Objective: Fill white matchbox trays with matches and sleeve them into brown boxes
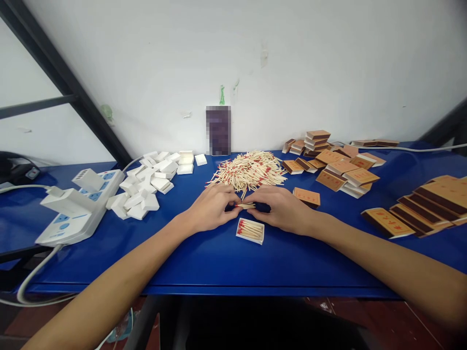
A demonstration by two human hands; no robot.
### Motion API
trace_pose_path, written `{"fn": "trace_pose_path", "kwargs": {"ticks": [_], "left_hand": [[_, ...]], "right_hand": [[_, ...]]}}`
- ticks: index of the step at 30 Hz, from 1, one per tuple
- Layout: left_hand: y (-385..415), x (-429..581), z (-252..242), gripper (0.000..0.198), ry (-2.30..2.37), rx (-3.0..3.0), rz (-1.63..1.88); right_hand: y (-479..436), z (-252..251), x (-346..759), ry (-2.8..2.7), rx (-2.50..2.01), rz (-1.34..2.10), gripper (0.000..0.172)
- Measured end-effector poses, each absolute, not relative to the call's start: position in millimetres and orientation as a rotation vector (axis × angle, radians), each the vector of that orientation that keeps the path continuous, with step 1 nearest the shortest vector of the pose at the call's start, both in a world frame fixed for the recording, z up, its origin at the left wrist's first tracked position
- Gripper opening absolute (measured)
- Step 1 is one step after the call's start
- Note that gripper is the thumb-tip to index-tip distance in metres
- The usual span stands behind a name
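Note:
Between the fingertips of my left hand [214,208] and my right hand [280,208] lies a small bunch of matches [245,206], red heads toward the left. Both hands are closed, each pinching one end of the bunch. Just below them on the table sits an open white matchbox tray [261,238], partly filled with matches whose heads also point left. Behind my hands spreads a big loose heap of matches [251,170]. An orange matchbox sleeve [307,197] rests beyond my right hand.
White matchbox trays [146,180] are piled at the left, near a white power strip [87,211] with plugs and cables. Orange matchbox sleeves [343,167] lie at the right, with more stacked sleeves [430,201] nearer. A pixelated dark panel [219,131] stands against the wall behind the blue table [204,267].

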State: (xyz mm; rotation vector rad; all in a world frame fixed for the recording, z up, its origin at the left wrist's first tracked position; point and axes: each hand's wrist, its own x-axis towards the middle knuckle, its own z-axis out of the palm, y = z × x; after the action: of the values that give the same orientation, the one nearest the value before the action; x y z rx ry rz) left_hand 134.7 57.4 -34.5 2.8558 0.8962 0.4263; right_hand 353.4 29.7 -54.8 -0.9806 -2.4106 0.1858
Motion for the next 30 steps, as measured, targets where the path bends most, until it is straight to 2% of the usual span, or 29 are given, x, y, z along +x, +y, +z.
{"fn": "trace_pose_path", "kwargs": {"ticks": [9,18,22,30], "left_hand": [[59,136,-38,0.018,0.818,2.857,0.455],[50,132,-28,0.023,0.699,2.820,0.566],[48,128,-24,0.028,0.622,2.794,0.552],[57,126,-30,0.029,0.776,2.878,0.378]], "right_hand": [[32,-56,352,-2.403,-0.957,0.121,0.016],[12,-36,350,-2.208,-0.985,0.397,0.011],[-2,-30,348,-2.273,-1.052,0.455,0.011],[-17,-27,343,-2.416,-1.022,0.411,0.013]]}}
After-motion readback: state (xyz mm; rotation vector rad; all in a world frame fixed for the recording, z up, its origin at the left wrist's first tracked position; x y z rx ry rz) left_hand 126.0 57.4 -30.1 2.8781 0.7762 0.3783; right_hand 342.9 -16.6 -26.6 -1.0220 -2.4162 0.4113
